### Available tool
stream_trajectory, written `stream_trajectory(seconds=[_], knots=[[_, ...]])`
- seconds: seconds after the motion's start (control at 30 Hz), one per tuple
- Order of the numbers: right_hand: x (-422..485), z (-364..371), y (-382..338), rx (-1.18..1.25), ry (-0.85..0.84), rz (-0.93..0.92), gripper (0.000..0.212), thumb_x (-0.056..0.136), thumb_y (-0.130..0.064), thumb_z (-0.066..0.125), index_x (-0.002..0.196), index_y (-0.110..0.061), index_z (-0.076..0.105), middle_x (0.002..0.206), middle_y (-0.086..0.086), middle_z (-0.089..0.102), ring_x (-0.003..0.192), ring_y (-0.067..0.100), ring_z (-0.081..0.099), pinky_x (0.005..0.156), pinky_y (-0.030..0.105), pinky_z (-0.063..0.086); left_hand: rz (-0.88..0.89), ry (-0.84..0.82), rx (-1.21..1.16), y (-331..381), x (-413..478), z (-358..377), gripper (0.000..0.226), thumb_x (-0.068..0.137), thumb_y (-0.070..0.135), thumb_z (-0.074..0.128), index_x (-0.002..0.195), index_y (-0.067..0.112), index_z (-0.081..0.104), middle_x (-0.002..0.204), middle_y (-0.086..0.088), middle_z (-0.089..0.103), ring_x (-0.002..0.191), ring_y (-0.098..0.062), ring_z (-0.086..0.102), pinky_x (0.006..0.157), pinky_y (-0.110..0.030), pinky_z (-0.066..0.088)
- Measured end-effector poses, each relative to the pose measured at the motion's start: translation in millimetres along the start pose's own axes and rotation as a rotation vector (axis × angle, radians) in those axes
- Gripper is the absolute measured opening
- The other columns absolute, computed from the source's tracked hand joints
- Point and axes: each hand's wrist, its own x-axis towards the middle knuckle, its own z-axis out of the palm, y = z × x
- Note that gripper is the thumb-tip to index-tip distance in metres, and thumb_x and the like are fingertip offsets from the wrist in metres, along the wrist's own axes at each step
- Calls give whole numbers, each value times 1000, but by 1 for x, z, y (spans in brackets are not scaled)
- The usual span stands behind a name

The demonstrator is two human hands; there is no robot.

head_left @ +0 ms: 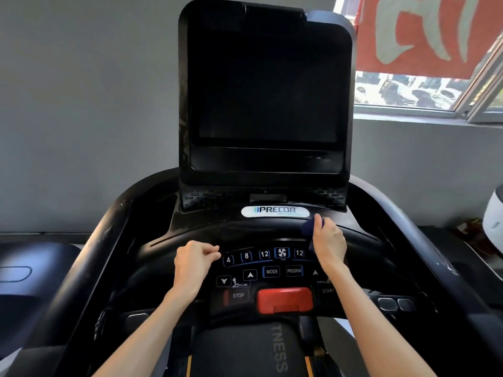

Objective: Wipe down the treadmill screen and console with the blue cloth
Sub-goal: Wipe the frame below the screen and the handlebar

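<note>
Blue cloth [309, 228] sits bunched in your right hand [328, 240], whose fingers curl round it on the raised ridge of the console [206, 229], towards its right edge and just right of the badge [275, 212]. Your left hand [193, 263] holds nothing; its fingers are loosely curled at the left end of the keypad, just beside the "4" key [228, 259].

The main risk is a key press. Your right wrist lies across the right end of the keypad, over the START key [326, 291], so a downward wipe with weight in it could probably start the belt under you. The left knuckles could do the same to the "4". A sweep along the near edge might catch the red safety clip [284, 300]. With the cloth wadded so small, bare fingers may smear the glossy black plastic. The dark screen [266, 91] stands well above the cloth.

Readable writing:
- The badge says PRECOR.
- The upper keys read 4, 8, 12, a fan symbol marked FAN, then 12.
- Below them are MODE [271, 271], PROGRAM [294, 271], INCLINE and STOP [238, 295].
- START is cut off by your arm.
- The deck cover below shows "TNESS".
</note>
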Motion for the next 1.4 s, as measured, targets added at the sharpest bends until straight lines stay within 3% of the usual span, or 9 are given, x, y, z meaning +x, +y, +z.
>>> stream_trajectory(seconds=[0.07,0.17,0.3,0.63,0.73,0.9,1.03,1.27,1.4], knots=[[15,8,-18,54,-39,-90,40,101,-33,33,116,-4,56,119,16,58,110,36,50,94,44,38,-16,-2,-21,0,0,0,20,82,19,72,102,18,74,105,1,71,108,-16,61,90,-21,42],[31,40,-47,-124,-437,-138,52,102,-34,26,145,-5,25,154,13,19,142,33,11,115,46,10,-56,-10,-32,-3,1,0,21,81,24,72,102,23,74,105,2,71,108,-15,61,85,-19,41],[16,79,-87,-283,-651,-284,65,100,-39,22,149,-6,-5,157,8,-14,141,28,-23,113,45,-15,-67,-14,-68,-7,1,1,20,80,27,74,100,27,74,102,7,72,104,-11,63,81,-17,42],[-37,125,-158,-316,-852,-973,59,101,-32,34,151,-16,6,159,-1,0,145,21,-10,116,39,-6,-52,-34,-138,-16,-1,2,18,76,31,76,94,31,75,88,13,73,86,3,62,74,-12,41],[-1,100,-121,-294,-828,-915,60,100,-38,35,151,-23,7,158,-7,1,145,18,-6,116,37,-2,-60,-52,-177,-17,1,0,14,74,30,78,87,35,75,86,15,73,85,5,62,75,-9,40],[53,50,-37,-307,-724,-487,59,101,-40,26,151,-22,1,158,-6,-4,145,17,-10,117,35,-3,-78,-56,-191,-18,3,2,12,74,29,79,85,34,76,79,18,71,84,6,61,74,-7,39],[46,54,-46,-327,-730,-329,61,100,-44,19,151,-21,-6,157,-6,-14,142,18,-21,115,39,-11,-97,-77,-166,-17,9,2,11,73,28,79,82,33,76,80,17,71,85,3,63,80,-16,46],[-22,103,-138,-379,-864,-776,66,99,-35,32,151,-19,-5,158,-4,-13,143,21,-20,114,40,-12,-80,-89,-71,-14,15,3,10,73,26,79,83,29,76,81,10,72,84,-6,67,86,-28,53],[-3,87,-116,-294,-869,-744,62,101,-36,31,151,-22,-3,158,-8,-10,144,16,-16,116,37,-8,-10,-105,53,-7,17,3,12,79,21,75,91,22,74,85,7,70,92,-10,65,84,-22,48]])
